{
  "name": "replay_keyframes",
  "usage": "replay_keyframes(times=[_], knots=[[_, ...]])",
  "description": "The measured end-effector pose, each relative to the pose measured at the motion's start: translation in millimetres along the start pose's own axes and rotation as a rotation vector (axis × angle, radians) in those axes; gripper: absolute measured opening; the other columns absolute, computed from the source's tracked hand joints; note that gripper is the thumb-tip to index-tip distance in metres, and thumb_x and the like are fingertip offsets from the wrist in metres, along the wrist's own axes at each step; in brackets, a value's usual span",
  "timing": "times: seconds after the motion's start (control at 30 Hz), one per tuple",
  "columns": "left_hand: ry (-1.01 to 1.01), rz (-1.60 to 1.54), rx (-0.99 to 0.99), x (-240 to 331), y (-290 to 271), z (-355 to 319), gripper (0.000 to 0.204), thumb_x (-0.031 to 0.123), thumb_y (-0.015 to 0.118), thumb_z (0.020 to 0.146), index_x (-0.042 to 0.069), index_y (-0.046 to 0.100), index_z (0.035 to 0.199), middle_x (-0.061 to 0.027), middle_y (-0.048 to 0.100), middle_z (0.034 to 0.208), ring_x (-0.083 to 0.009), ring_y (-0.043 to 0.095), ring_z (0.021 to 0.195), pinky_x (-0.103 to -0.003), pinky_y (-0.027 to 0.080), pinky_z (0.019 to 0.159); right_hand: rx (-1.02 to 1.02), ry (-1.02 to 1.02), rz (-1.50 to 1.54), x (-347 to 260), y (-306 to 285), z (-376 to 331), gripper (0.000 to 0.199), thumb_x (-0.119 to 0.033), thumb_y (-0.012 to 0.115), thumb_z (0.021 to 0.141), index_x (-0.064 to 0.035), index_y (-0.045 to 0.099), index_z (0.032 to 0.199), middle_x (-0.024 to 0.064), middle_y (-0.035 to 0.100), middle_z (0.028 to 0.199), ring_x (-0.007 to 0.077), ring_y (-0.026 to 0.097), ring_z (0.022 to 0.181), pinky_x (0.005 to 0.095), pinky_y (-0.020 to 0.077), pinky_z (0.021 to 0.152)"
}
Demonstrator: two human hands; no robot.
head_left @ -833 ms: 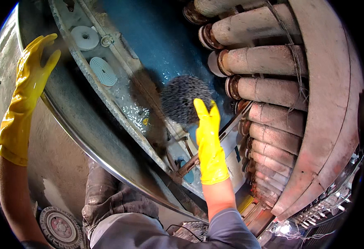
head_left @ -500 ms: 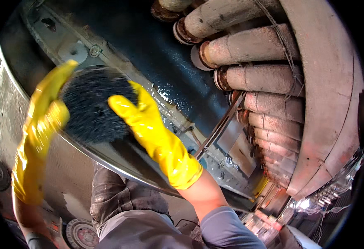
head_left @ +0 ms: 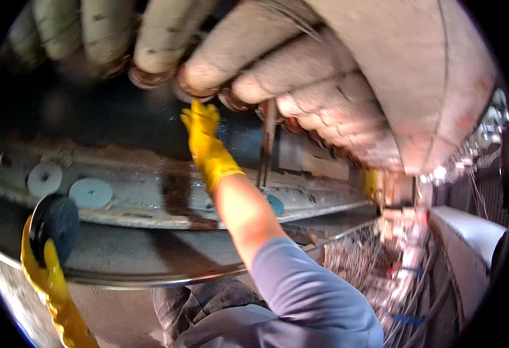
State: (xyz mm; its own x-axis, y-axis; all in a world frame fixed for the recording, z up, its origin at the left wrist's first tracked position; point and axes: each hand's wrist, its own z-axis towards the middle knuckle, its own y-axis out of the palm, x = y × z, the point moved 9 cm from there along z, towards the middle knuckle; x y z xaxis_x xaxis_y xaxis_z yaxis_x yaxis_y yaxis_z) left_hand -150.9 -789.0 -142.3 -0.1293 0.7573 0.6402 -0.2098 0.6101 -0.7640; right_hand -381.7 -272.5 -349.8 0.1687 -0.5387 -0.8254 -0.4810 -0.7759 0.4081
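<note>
Both my hands wear yellow rubber gloves. At the lower left, my left hand (head_left: 46,272) grips a black round brush disc (head_left: 54,228) by its edge, holding it tilted up over the near rim of the long trough. My right hand (head_left: 202,130) is stretched far forward with fingers apart, and nothing shows in it. Its fingertips are just below the brown-rimmed end of a thick sleeved cylinder (head_left: 225,49); I cannot tell whether they touch. Beyond the brush disc, two pale round pads, one white (head_left: 44,178) and one light green (head_left: 91,192), lie on the ledge.
Several more sleeved cylinders hang in a curved row from a large pinkish housing (head_left: 417,87). Dark wet surface lies below them. An upright metal bar (head_left: 268,142) stands right of my hand. A teal pad (head_left: 275,204) is partly hidden behind my forearm. A metal-edged rim (head_left: 150,284) runs before my legs.
The black brush disc has passed from my right hand to my left and moved to the lower left. My right hand has reached forward to the cylinders. The view has swung round.
</note>
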Motion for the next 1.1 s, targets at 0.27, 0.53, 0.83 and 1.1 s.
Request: replay_keyframes(times=[0.27, 0.53, 0.83, 1.1], knots=[[-0.08, -0.113, -0.051, 41.1, 3.5, 25.7, 0.052, 0.024, 0.068, 0.1, 0.003, 0.058, 0.146, -0.0197, 0.066, 0.137, -0.0339, 0.066, 0.123, -0.041, 0.051, 0.108, 0.282, 0.078, -0.049, 25.2, -45.8, 46.6, 0.041, -0.048, 0.071, 0.098, -0.0165, 0.059, 0.121, 0.0048, 0.071, 0.095, 0.0207, 0.072, 0.068, 0.029, 0.0578, 0.052], [-0.06, -0.111, -0.004, 73.7, 2.3, 70.9, 0.044, 0.017, 0.066, 0.103, 0.001, 0.06, 0.143, -0.0196, 0.066, 0.135, -0.0293, 0.063, 0.126, -0.039, 0.044, 0.112, 0.06, 0.229, -0.426, 54.0, -37.9, 72.1, 0.063, -0.064, 0.048, 0.103, -0.0057, 0.07, 0.094, 0.0097, 0.07, 0.076, 0.024, 0.06, 0.051, 0.0362, 0.0495, 0.043], [0.127, 0.03, -0.009, 82.6, 11.5, 116.4, 0.041, 0.019, 0.063, 0.106, 0.0, 0.06, 0.142, -0.0173, 0.067, 0.137, -0.0266, 0.063, 0.124, -0.036, 0.045, 0.111, 0.157, 0.822, -0.248, 21.7, -8.6, -22.6, 0.059, -0.071, 0.067, 0.09, -0.0137, 0.06, 0.082, 0.0051, 0.048, 0.058, 0.0194, 0.048, 0.047, 0.0345, 0.0388, 0.043], [-0.216, -0.349, 0.215, 72.4, -18.5, 122.0, 0.06, 0.043, 0.054, 0.109, -0.003, 0.053, 0.149, -0.0164, 0.066, 0.136, -0.0259, 0.057, 0.128, -0.039, 0.044, 0.112, -0.099, 0.837, -0.502, -126.1, 24.3, -159.1, 0.048, -0.055, 0.07, 0.096, -0.0096, 0.066, 0.109, 0.0064, 0.065, 0.083, 0.0171, 0.061, 0.072, 0.0332, 0.0551, 0.076]])
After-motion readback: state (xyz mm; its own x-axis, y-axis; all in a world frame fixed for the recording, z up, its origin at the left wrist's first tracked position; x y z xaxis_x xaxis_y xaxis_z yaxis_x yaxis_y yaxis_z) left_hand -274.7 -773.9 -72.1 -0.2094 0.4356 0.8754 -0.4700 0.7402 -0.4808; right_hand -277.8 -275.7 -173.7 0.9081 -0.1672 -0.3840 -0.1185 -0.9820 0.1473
